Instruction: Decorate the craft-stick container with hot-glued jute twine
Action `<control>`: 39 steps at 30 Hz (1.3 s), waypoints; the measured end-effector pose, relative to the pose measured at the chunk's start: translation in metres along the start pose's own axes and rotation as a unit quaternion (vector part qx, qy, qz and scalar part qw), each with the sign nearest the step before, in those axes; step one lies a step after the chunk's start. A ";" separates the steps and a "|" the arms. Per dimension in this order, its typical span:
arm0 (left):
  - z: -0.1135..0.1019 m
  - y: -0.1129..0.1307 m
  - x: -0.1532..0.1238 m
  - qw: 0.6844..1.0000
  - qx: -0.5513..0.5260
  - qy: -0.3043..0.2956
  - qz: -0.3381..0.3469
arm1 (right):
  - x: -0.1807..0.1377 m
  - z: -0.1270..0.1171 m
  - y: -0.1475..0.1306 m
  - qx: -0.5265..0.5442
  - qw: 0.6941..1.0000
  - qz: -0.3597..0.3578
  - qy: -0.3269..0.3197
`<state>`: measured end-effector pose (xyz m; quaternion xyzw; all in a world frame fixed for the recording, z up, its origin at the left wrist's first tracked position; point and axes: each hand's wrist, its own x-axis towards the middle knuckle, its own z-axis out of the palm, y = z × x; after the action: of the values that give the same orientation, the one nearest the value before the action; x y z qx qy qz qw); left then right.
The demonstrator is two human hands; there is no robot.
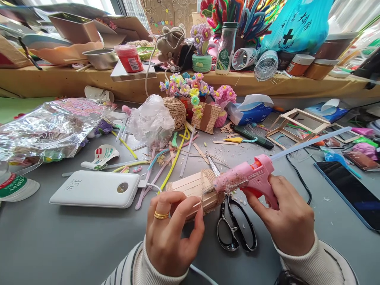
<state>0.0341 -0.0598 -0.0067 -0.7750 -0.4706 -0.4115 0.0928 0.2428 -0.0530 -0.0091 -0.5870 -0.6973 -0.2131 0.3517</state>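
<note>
My left hand (170,231), with a gold ring on one finger, is closed around a small cylinder of wooden craft sticks (192,189) wrapped with twine, lying on its side. My right hand (287,215) grips a pink hot glue gun (251,178) by its handle. The gun's nozzle touches the twine band on the stick cylinder. A clear glue stick (311,142) juts from the back of the gun. Black-handled scissors (234,225) lie on the grey table (59,245) just under both hands.
A white power bank (95,189) lies left of my hands, a dark tablet (350,190) at the right. Pipe cleaners, loose sticks, a twine ball (175,111), a pipe-cleaner flower basket (204,109), tissue packs and wooden frames (297,124) crowd the table's far side. Jars and bottles line the ledge.
</note>
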 end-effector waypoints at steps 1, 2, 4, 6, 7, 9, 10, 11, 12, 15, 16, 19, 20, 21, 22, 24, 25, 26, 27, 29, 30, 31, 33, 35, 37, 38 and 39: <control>0.000 0.000 0.000 1.000 0.000 0.000 -0.001 | 0.000 0.000 0.000 -0.001 1.000 0.001 -0.002; 0.000 0.000 0.000 1.000 -0.001 0.000 -0.001 | 0.000 0.000 0.000 0.000 1.000 0.002 -0.005; -0.001 0.001 0.000 1.000 -0.003 0.000 -0.001 | 0.000 0.001 0.001 0.004 1.000 0.001 -0.010; -0.001 0.001 -0.001 1.000 -0.004 -0.002 -0.001 | 0.000 0.002 0.002 0.016 1.000 -0.002 -0.016; -0.001 0.001 -0.001 1.000 -0.005 -0.001 0.000 | 0.000 0.002 0.003 0.023 1.000 -0.003 -0.019; -0.001 0.001 -0.001 1.000 -0.006 0.000 0.002 | 0.000 0.003 0.003 0.035 0.999 -0.005 -0.019; -0.001 0.001 -0.001 1.000 -0.007 0.000 0.003 | 0.000 0.003 0.003 0.039 0.999 -0.005 -0.021; -0.001 0.001 -0.001 1.000 -0.007 -0.001 0.003 | 0.001 0.003 0.003 0.042 0.999 -0.005 -0.021; -0.001 0.000 -0.001 1.000 -0.008 0.000 0.003 | 0.001 0.003 0.003 0.044 0.999 -0.005 -0.022; -0.001 0.000 -0.001 1.000 -0.010 0.003 0.002 | 0.002 0.003 0.003 0.047 0.999 -0.006 -0.025; 0.000 0.000 -0.001 1.000 -0.010 0.004 0.001 | 0.002 0.003 0.003 0.047 0.999 -0.007 -0.025; 0.000 0.000 -0.001 1.000 -0.010 0.004 0.002 | 0.001 0.001 0.004 0.047 0.999 -0.009 -0.019; 0.000 0.000 -0.001 1.000 -0.011 0.005 0.003 | 0.000 0.000 0.004 0.048 0.999 -0.010 -0.017; 0.000 0.000 -0.001 1.000 -0.011 0.004 0.002 | 0.000 0.000 0.004 0.048 0.999 -0.010 -0.016; 0.000 0.001 -0.001 1.000 -0.012 0.003 0.002 | 0.000 0.000 0.004 0.049 0.999 -0.010 -0.016; -0.001 0.001 -0.001 1.000 -0.012 0.004 0.001 | 0.000 0.000 0.004 0.049 0.999 -0.009 -0.019; -0.001 0.001 -0.002 1.000 -0.013 0.003 0.000 | 0.000 0.000 0.004 0.049 0.999 -0.008 -0.019; -0.001 0.001 -0.002 1.000 -0.014 0.003 0.000 | 0.000 0.000 0.004 0.049 0.999 -0.007 -0.018; -0.002 0.001 -0.002 1.000 -0.016 0.004 0.001 | 0.000 0.001 0.004 0.048 0.999 -0.007 -0.018; -0.002 0.001 -0.003 1.000 -0.019 0.005 0.002 | 0.000 0.001 0.004 0.046 0.999 -0.007 -0.014; -0.002 0.001 -0.003 1.000 -0.020 0.005 0.003 | 0.000 0.001 0.004 0.045 0.999 -0.007 -0.012; -0.002 0.001 -0.003 1.000 -0.021 0.006 0.004 | 0.000 0.001 0.005 0.044 0.999 -0.007 -0.012; -0.001 0.001 -0.002 1.000 -0.022 0.006 0.005 | -0.001 0.001 0.005 0.044 0.999 -0.005 -0.014; 0.000 0.001 -0.001 1.000 -0.022 0.005 0.003 | -0.001 0.000 0.005 0.043 0.999 -0.004 -0.015; 0.001 0.002 -0.001 1.000 -0.023 0.005 0.003 | -0.001 0.000 0.005 0.040 0.999 -0.007 -0.012; 0.001 0.002 0.000 1.000 -0.023 0.005 0.004 | -0.002 0.000 0.005 0.039 0.999 -0.010 -0.008; 0.002 0.002 0.000 1.000 -0.023 0.006 0.005 | -0.002 0.000 0.005 0.037 0.999 -0.012 -0.003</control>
<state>0.0364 -0.0601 -0.0076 -0.7769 -0.4564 -0.4265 0.0794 0.2477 -0.0534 -0.0106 -0.5660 -0.7129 -0.1891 0.3684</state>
